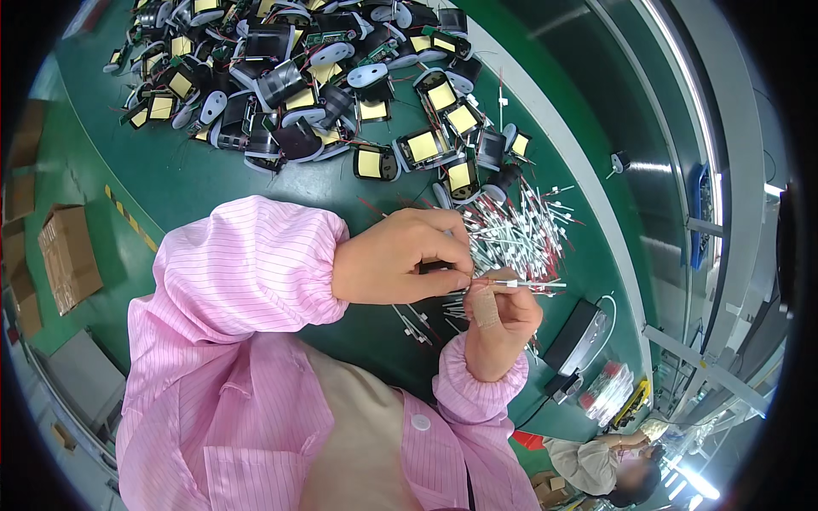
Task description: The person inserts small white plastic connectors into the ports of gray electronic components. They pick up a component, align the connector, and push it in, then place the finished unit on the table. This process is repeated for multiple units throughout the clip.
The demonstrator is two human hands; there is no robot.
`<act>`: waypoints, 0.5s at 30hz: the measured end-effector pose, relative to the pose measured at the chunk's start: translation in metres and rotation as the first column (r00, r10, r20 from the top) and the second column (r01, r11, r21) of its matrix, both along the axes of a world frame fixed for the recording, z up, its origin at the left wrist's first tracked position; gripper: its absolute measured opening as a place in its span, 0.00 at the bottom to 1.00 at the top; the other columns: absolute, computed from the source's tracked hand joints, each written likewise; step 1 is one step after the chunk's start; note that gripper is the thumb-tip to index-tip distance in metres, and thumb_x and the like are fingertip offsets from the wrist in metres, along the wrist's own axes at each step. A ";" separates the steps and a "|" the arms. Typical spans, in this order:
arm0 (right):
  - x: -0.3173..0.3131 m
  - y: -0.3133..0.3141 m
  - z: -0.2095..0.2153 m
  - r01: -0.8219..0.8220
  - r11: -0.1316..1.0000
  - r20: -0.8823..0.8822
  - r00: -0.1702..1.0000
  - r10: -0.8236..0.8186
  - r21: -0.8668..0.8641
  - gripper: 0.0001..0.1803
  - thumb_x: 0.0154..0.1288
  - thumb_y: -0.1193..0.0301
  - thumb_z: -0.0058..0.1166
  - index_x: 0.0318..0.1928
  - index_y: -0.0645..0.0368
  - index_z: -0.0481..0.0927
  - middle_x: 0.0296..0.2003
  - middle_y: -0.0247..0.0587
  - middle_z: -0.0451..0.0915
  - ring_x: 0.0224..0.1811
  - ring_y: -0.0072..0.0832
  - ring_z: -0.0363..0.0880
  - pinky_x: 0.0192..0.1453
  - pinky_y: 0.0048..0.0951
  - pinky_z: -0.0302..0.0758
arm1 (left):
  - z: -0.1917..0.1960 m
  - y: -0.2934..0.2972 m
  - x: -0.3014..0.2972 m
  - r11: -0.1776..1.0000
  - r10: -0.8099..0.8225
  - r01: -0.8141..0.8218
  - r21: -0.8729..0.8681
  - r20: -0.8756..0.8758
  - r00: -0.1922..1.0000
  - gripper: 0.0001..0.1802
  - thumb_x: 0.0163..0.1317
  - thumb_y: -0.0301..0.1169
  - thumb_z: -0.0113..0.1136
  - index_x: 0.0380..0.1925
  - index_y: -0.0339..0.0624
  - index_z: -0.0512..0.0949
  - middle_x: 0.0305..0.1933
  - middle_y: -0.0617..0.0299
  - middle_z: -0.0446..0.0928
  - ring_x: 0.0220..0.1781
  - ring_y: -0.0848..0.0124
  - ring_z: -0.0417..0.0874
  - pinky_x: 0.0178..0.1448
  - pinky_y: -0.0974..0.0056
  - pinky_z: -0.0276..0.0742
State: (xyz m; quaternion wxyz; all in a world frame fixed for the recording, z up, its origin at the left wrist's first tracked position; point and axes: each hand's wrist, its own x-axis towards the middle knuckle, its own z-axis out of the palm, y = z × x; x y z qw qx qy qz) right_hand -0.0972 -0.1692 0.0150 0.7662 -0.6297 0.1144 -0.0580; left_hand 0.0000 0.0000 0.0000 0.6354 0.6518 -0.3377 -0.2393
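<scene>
My left hand (pixel 405 255) is closed, thumb and fingertips pinched on the thin reddish end of a wire lead. Close beside it my right hand (pixel 504 319), with a tan bandage wrapped round the thumb, grips the same wire lead (pixel 550 284), whose white length sticks out to the right. The two hands' fingertips nearly touch. A dark part shows between my left thumb and fingers, too hidden to name. Just beyond the hands lies a heap of white and red wire leads (pixel 524 234) with small white connectors. A few loose leads (pixel 413 325) lie below my left hand.
Black and grey device housings (pixel 281 85) with yellow pads are piled across the far side of the green table (pixel 213 183). At right sit a black box (pixel 573 336) with a cable and clear plastic bags (pixel 607 393). A co-worker (pixel 596 464) is at lower right; cardboard boxes (pixel 70 255) stand left.
</scene>
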 end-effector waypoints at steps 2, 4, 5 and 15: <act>0.000 0.001 0.001 0.009 1.000 -0.016 1.000 -0.009 -0.006 0.07 0.59 0.88 0.56 0.37 0.68 0.78 0.35 0.40 0.79 0.34 0.18 0.77 0.36 0.16 0.72 | 0.001 -0.001 -0.001 1.000 0.016 -0.016 0.000 -0.013 1.000 0.05 0.58 0.26 0.62 0.34 0.40 0.83 0.40 0.60 0.76 0.36 0.71 0.79 0.30 0.71 0.76; 0.000 0.002 -0.001 0.027 1.000 -0.003 1.000 -0.027 -0.007 0.06 0.59 0.88 0.56 0.37 0.68 0.78 0.35 0.40 0.79 0.33 0.18 0.76 0.35 0.16 0.71 | 0.001 0.000 -0.001 0.999 0.016 -0.016 -0.036 -0.007 1.000 0.04 0.58 0.25 0.62 0.34 0.39 0.83 0.40 0.60 0.76 0.36 0.71 0.79 0.30 0.71 0.76; 0.000 0.003 -0.002 0.035 0.999 0.003 0.999 -0.035 -0.007 0.06 0.58 0.88 0.56 0.37 0.69 0.78 0.35 0.40 0.79 0.33 0.18 0.76 0.34 0.15 0.71 | 0.000 0.000 -0.001 0.998 0.016 -0.016 -0.055 -0.003 1.000 0.04 0.58 0.25 0.62 0.33 0.39 0.83 0.39 0.60 0.76 0.35 0.71 0.79 0.29 0.71 0.76; 0.005 -0.002 0.003 -0.068 0.998 -0.074 0.995 0.068 0.000 0.09 0.56 0.88 0.58 0.38 0.69 0.79 0.34 0.40 0.77 0.34 0.20 0.76 0.35 0.17 0.72 | -0.004 0.003 0.001 0.999 0.025 -0.019 -0.031 0.171 0.985 0.05 0.54 0.24 0.63 0.32 0.40 0.82 0.39 0.59 0.75 0.34 0.66 0.78 0.33 0.65 0.74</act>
